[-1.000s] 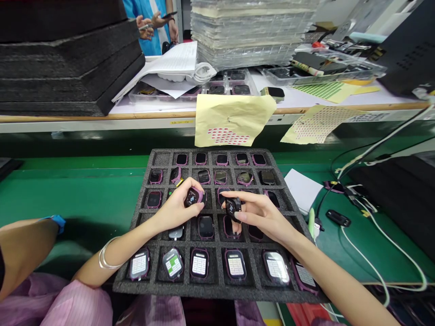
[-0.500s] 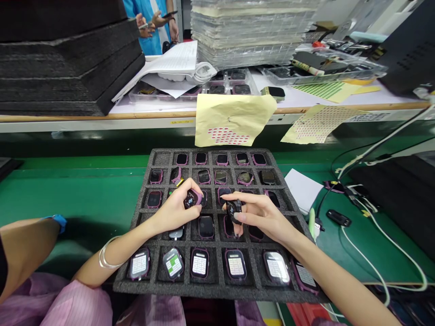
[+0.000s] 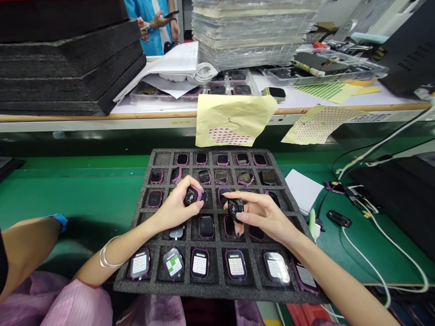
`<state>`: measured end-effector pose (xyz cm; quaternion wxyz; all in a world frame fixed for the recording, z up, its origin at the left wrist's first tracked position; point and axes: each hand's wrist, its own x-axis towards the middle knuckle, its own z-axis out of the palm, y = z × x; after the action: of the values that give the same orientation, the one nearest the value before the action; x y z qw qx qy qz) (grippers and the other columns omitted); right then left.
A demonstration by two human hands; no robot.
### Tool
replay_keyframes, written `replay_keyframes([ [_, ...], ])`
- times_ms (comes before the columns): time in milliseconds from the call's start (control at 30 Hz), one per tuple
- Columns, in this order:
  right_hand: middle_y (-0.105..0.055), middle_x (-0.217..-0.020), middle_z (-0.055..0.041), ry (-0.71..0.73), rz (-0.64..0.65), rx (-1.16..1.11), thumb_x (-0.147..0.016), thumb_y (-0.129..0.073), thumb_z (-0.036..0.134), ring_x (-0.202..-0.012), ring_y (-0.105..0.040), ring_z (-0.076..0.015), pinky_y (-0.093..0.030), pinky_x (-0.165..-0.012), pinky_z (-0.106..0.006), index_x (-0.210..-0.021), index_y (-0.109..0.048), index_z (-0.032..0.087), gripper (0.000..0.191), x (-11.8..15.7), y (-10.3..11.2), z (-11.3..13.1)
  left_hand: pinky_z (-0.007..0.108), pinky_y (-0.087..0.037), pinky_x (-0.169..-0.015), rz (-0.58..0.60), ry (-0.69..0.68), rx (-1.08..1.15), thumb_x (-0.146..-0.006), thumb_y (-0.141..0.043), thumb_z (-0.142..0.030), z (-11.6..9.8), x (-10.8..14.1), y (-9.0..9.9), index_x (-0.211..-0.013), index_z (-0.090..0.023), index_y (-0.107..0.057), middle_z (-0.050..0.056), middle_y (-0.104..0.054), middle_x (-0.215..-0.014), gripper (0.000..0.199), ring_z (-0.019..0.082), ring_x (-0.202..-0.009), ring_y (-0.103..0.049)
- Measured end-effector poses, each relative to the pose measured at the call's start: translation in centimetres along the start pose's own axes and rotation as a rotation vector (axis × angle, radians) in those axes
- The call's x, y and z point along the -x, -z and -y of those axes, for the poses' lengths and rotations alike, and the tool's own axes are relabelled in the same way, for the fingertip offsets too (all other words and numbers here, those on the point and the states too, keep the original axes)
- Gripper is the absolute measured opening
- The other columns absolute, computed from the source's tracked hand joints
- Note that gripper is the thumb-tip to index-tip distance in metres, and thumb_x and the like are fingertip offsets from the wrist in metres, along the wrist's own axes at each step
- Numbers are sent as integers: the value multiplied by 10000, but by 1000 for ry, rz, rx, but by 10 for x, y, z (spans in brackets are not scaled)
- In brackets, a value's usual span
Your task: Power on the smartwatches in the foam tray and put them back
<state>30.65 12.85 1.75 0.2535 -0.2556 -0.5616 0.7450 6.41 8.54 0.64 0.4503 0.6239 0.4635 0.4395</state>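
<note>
The head view showed the left hand (image 3: 176, 206) curled closed around a purple watch (image 3: 192, 195), thumb and forefinger on its edges. The right hand (image 3: 268, 213) was partly open, its fingers loosely bent and its fingertips pinching a black watch (image 3: 234, 209) by the sides. Both watches were above the middle of a grey foam tray (image 3: 170, 287). The edge grips seemed meant to leave both lit screens uncovered and facing the wearer. The tray's pockets probably served to keep the cased watches apart and protect them from knocks. The nearest row lay face up, including a lit watch (image 3: 199, 262), perhaps so that the screens could be read.

Those screens showed pale grids, one partly green, with lettering too small to read. A yellow sheet (image 3: 234, 113) hung from the shelf with rows of pinkish-red arrow marks; a small yellow label (image 3: 182, 122) on the shelf edge was illegible. No brand could be made out.
</note>
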Motion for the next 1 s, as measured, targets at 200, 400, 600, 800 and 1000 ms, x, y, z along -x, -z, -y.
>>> replay_keyframes([
  [200,-705,-871,-77,1,-2,28,-832,-710,214,-574,-650,-147,-537,-556,-266,-1233,-621,186,412,0,1,1,237,-396,-619,-16,-16,-10,-773,-540,-61,0,1,1,-877,-207,-438,-31,-438,-824,206,94,-656,-444],
  [400,-696,-976,-100,-13,0,6,-822,-717,221,-565,-652,-138,-540,-548,-263,-1207,-634,179,396,0,0,0,222,-409,-595,-17,-8,-5,-773,-541,-61,0,1,1,-861,-199,-442,-21,-447,-838,191,87,-647,-445],
  [600,-672,-1068,-122,1,24,-50,-848,-672,238,-622,-680,-171,-572,-570,-304,-1329,-511,171,512,-2,-4,2,201,-416,-507,55,131,202,-792,-617,-188,-1,0,-2,-1018,-202,-455,-10,-485,-876,278,76,-607,-510],
  [800,-650,-1128,-137,-32,-25,-82,-835,-660,203,-645,-676,-167,-561,-536,-275,-1248,-535,155,435,-5,-9,3,286,-545,-660,149,278,496,-776,-562,-168,-6,-4,-9,-1118,-191,-485,26,-570,-887,351,158,-813,-604],
  [1000,-698,-931,-85,-5,-150,-23,-829,-646,179,-626,-685,-180,-565,-556,-289,-1331,-471,157,531,-6,-8,1,320,-572,-713,130,295,529,-778,-505,-123,-4,-3,-9,-1135,-191,-526,46,-588,-972,364,187,-902,-630],
])
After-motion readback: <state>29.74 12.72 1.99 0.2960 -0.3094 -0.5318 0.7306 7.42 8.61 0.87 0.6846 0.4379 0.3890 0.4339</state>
